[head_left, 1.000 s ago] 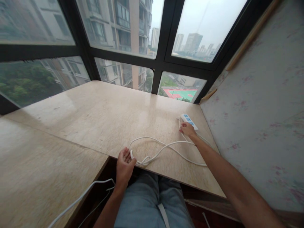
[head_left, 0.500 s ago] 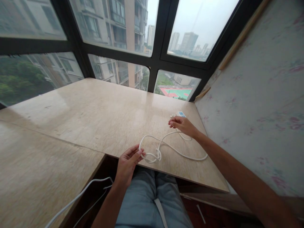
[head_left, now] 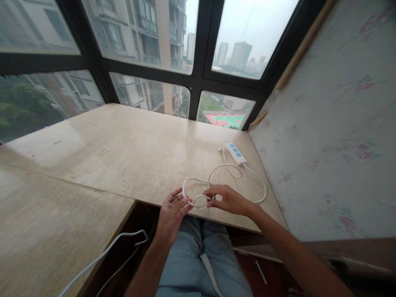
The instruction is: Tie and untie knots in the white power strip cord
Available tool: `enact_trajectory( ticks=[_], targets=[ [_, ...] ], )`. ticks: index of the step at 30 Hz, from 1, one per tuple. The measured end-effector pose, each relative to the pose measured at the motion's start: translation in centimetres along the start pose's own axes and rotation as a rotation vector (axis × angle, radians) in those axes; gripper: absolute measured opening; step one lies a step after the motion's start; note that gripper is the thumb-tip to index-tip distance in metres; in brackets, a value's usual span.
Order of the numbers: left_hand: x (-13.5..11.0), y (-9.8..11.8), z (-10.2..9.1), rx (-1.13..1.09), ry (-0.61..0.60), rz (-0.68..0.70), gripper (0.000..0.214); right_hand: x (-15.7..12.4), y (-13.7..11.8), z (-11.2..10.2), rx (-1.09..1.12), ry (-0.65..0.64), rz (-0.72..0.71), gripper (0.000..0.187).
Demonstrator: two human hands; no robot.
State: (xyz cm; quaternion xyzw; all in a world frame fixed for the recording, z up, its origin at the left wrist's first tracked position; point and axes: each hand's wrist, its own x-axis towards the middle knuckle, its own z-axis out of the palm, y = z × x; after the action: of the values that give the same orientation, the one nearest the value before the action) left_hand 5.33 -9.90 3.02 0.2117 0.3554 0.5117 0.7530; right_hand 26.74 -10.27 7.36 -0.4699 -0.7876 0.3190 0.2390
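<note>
A white power cord (head_left: 216,169) lies in loops on the beige marble sill (head_left: 130,152) and runs to a white power strip (head_left: 236,153) with blue sockets near the right wall. At the sill's front edge my left hand (head_left: 170,215) has its fingers closed round a coil of the cord. Beside it my right hand (head_left: 228,199) pinches the same coil from the right. Both hands hover above my lap.
Large dark-framed windows (head_left: 198,62) stand behind the sill. A floral-papered wall (head_left: 328,132) closes the right side. A second white cable (head_left: 105,255) hangs below the lower sill section (head_left: 52,231) at the left. My jeans-clad legs (head_left: 198,264) are under the edge.
My right hand has left the power strip and come back along the cord to the coil by my left hand. The cord's loops have been drawn in closer to the front edge.
</note>
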Motion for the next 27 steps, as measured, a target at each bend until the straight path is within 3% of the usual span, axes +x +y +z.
enact_trajectory(
  ticks=[5, 12, 16, 19, 23, 27],
  targets=[
    [-0.2, -0.8, 0.6, 0.135, -0.019, -0.039, 0.057, -0.2, 0.6, 0.7, 0.125, 0.157, -0.022, 0.022],
    [-0.8, -1.8, 1.7, 0.075, -0.056, -0.097, 0.035, -1.0, 2.6, 0.4, 0.395, 0.518, 0.149, 0.028],
    [-0.6, -2.6, 1.4, 0.125, -0.037, -0.131, 0.041, -2.2, 4.4, 1.8, 0.352, 0.49, 0.217, 0.029],
    [-0.2, -3.3, 0.5, 0.128, 0.024, -0.151, 0.039, -3.1, 6.2, 3.5, 0.36, 0.572, 0.315, 0.032],
    [0.2, -3.7, -0.7, 0.098, 0.115, -0.13, 0.021, -3.6, 7.9, 4.8, 0.533, 0.717, 0.51, 0.028],
    [0.3, -3.3, -0.5, 0.027, 0.135, -0.192, 0.005, -3.1, 6.8, 4.9, 0.848, 0.615, 0.583, 0.028]
  ],
)
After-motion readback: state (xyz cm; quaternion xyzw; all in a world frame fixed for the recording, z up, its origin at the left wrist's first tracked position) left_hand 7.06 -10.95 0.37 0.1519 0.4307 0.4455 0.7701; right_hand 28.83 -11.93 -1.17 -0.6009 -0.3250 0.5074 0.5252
